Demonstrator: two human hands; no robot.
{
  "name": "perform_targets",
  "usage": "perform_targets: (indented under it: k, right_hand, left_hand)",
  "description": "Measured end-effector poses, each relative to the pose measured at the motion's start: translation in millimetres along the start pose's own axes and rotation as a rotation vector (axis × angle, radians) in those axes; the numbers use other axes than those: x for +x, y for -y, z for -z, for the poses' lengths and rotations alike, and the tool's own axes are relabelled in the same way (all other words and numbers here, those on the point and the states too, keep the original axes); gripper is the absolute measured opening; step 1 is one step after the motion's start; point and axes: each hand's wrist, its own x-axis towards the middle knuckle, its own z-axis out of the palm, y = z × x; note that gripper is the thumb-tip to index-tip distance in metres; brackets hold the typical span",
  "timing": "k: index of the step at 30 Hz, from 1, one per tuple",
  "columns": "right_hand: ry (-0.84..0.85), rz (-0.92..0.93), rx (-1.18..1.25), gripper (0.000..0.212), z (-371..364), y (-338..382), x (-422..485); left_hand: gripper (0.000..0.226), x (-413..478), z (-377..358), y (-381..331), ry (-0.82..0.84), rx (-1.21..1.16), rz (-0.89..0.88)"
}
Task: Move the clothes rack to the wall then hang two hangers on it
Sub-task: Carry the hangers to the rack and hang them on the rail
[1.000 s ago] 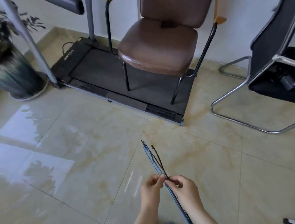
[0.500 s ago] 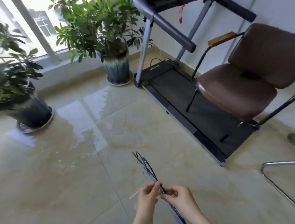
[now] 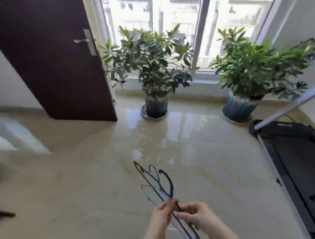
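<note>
Two potted plants stand on the floor (image 3: 83, 176) under the window (image 3: 166, 19): one plant (image 3: 150, 65) at the middle, another plant (image 3: 255, 70) to its right. A door (image 3: 47, 61) stands left of them. A treadmill (image 3: 295, 158) lies along the floor's right edge. Both hands hold hangers (image 3: 156, 184) over the floor's near edge.

You are looking at a glossy beige marbled floor (image 3: 83, 185) that mirrors the pale window light, and the thin hangers (image 3: 156, 184) above it are dark, one black and another with a blue tint. The door (image 3: 47, 57) is a deep brown-maroon with a silver handle (image 3: 81, 40). Both plants (image 3: 150, 56) have green leaves, and their pots (image 3: 155, 106) are streaked blue and white; the treadmill (image 3: 295, 153) is black with a grey upright.
</note>
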Motion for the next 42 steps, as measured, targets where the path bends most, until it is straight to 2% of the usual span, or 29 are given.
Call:
perform_targets:
  k: [4,9,13,18,23,30,33,36,37,42]
  right_hand:
    - [0.059,0.094,-0.218,0.016,-87,75,15]
    - [0.096,0.293,-0.512,0.012,-187,145,29]
    - [0.058,0.514,-0.643,0.018,-262,190,36]
    - [0.142,0.726,-0.760,0.023,-349,248,49]
    - [0.197,0.911,-0.745,0.005,-432,311,71]
    - [0.340,1.062,-0.641,0.007,-551,394,82]
    - [0.409,1.100,-0.631,0.006,-599,420,75]
    - [0.473,1.131,-0.627,0.010,-643,441,67]
    - [0.491,1.138,-0.621,0.013,-658,448,65]
    - [0.593,1.125,-0.548,0.009,-740,490,54]
  left_hand:
    - [0.022,-33,91,-55,-0.137,-0.129,-0.144]
    - [0.016,-69,182,-111,-0.301,-0.324,-0.315]
    - [0.012,-91,250,-146,-0.483,-0.486,-0.452]
    - [0.017,-110,330,-191,-0.654,-0.616,-0.549]
    - [0.019,-126,406,-244,-0.821,-0.687,-0.625]
    - [0.031,-156,510,-309,-1.111,-0.708,-0.692]
    - [0.034,-173,550,-325,-1.159,-0.870,-0.765]
    - [0.014,-191,589,-338,-1.133,-1.029,-0.836]
    - [0.009,-197,602,-342,-1.154,-1.020,-0.848]
    - [0.014,-234,676,-372,-1.231,-0.961,-0.925]
